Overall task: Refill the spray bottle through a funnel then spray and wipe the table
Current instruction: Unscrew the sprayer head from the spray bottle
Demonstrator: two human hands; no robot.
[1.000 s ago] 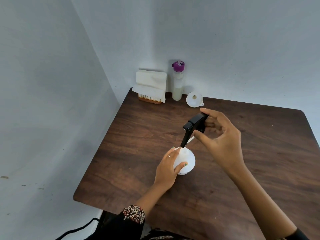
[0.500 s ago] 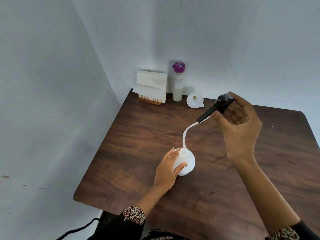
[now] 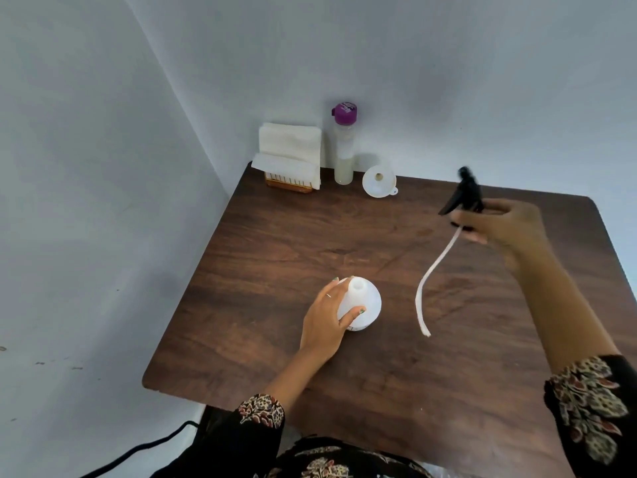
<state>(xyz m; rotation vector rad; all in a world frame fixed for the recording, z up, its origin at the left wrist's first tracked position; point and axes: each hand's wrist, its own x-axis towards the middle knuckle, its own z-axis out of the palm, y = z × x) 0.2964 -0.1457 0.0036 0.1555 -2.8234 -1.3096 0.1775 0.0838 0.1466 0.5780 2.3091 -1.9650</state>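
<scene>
Gripping the white spray bottle (image 3: pixel 360 307) near the middle of the wooden table (image 3: pixel 275 236), the left hand (image 3: pixel 327 319) is curling round its uncapped body. Further right, the right hand (image 3: pixel 503 222) is holding the black spray head (image 3: pixel 465 196) aloft, its white tube (image 3: pixel 427 281) dangling. Behind, a funnel (image 3: pixel 378 181) is resting by the wall.

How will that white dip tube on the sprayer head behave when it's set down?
The dip tube hangs in a curve below the sprayer head held by the right hand, so it is probably flexible and light. It will likely flop or swing, perhaps dripping.
</scene>
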